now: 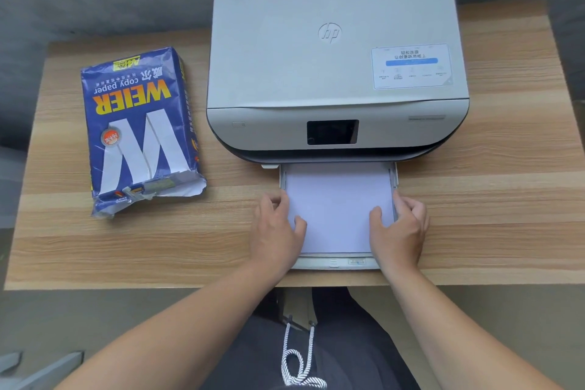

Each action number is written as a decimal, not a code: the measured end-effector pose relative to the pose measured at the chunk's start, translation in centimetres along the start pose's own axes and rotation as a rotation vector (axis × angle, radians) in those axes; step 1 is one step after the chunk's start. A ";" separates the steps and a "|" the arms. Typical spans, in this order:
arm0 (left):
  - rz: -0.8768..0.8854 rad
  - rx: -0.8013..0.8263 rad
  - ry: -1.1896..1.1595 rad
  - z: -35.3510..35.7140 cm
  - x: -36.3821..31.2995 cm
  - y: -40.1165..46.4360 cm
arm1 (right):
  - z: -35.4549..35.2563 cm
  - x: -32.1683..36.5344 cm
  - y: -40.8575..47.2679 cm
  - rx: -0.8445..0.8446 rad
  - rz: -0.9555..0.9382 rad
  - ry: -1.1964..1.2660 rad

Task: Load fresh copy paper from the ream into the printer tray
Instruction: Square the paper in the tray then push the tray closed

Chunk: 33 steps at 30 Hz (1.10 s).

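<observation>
one stack of white paper (337,206) already lies in the pulled-out printer tray (335,263), which sticks out from the printer (335,51) toward 6 o'clock. far end of the stack runs under the printer body; near end stops just short of the tray's front lip. judgement: the loading step is mostly done. what looks left: squaring the sheets, setting the side guides if needed, pushing the tray home.

left hand (277,228) at the stack's 9 o'clock edge, thumb flat on the top sheet, fingers (275,199) curled down along the side. right hand (397,225) mirrors it at the 3 o'clock edge, thumb on the paper, fingers against the tray's side wall. both hands are narrow and bracketing the stack, pressing rather than lifting, as far as i can judge.

ream (141,133) rests on the bench (500,199) at 9 o'clock of the printer, well apart from the hands, wrapper torn open at its near end.

writing: ream reads "WEIER", "copy paper", a large white "W", yellow tag with "A4"; chinese characters beside it, too small to transcribe. printer lid carries an embossed "hp" logo. sticker (411,66) at the lid's 4 o'clock corner has a blue bar and chinese text, not legible. dark screen (332,132) is blank.
</observation>
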State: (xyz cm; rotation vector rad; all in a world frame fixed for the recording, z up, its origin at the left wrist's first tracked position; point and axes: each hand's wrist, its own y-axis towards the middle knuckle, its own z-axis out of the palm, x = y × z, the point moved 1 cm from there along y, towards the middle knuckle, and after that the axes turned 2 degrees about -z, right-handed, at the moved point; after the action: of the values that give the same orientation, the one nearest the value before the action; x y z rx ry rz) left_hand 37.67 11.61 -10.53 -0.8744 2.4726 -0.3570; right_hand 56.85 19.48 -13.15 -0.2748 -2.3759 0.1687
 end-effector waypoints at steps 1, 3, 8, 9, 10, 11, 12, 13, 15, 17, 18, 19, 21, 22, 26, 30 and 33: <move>-0.011 0.003 0.003 -0.1 0.0 0.0 | 0.1 0.0 -0.1 0.004 -0.003 -0.005; -0.012 0.014 0.009 -0.3 0.1 0.1 | 0.0 0.0 -0.2 0.017 -0.019 -0.016; 0.021 0.006 0.047 -0.4 0.3 0.5 | -0.3 0.0 -0.3 0.052 -0.059 -0.082; 0.027 0.000 0.049 -0.5 0.2 0.5 | -0.4 0.0 -0.3 0.062 -0.072 -0.097; 0.030 -0.002 0.057 -0.6 0.2 0.5 | -0.4 0.0 -0.3 0.075 -0.082 -0.109; 0.032 -0.003 0.068 -0.6 0.1 0.5 | -0.4 -0.1 -0.3 0.091 -0.089 -0.116; 0.036 -0.002 0.080 -0.6 0.1 0.5 | -0.4 -0.3 -0.4 0.104 -0.097 -0.124; 0.046 -0.005 0.089 -0.6 0.1 0.4 | -0.5 -0.4 -0.4 0.113 -0.110 -0.136; 0.061 -0.017 0.095 -0.6 -0.2 0.3 | -0.6 -0.5 -0.4 0.121 -0.128 -0.149; 0.065 0.011 0.128 -0.5 -0.5 0.2 | -0.9 -0.4 -0.1 0.138 -0.114 -0.138; 0.069 0.023 0.152 -0.5 -0.5 0.2 | -1.1 -0.3 0.1 0.147 -0.105 -0.136; 0.068 0.029 0.158 -0.5 -0.5 0.1 | -1.3 -0.2 0.3 0.153 -0.096 -0.135; 0.041 0.026 0.116 -0.5 -0.3 0.0 | -1.8 -0.2 0.5 0.151 -0.086 -0.123; 0.023 0.017 0.087 -0.4 -0.2 0.0 | -1.9 -0.4 0.7 0.147 -0.075 -0.111; -0.032 0.010 -0.017 -0.1 0.0 0.0 | -2.5 -1.1 1.5 0.111 0.020 0.022; -0.071 -0.015 -0.097 -0.1 0.3 0.3 | -3.2 -1.1 2.7 0.115 0.036 0.045; -0.159 -0.053 -0.207 -0.3 0.7 1.2 | -3.0 -0.8 3.8 0.149 0.009 0.002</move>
State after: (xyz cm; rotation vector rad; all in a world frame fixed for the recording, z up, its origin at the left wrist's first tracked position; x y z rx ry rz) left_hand 36.44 12.06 -10.97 -1.0769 2.2382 -0.2426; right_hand 60.06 23.08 -12.20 -0.2139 -2.3458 0.3480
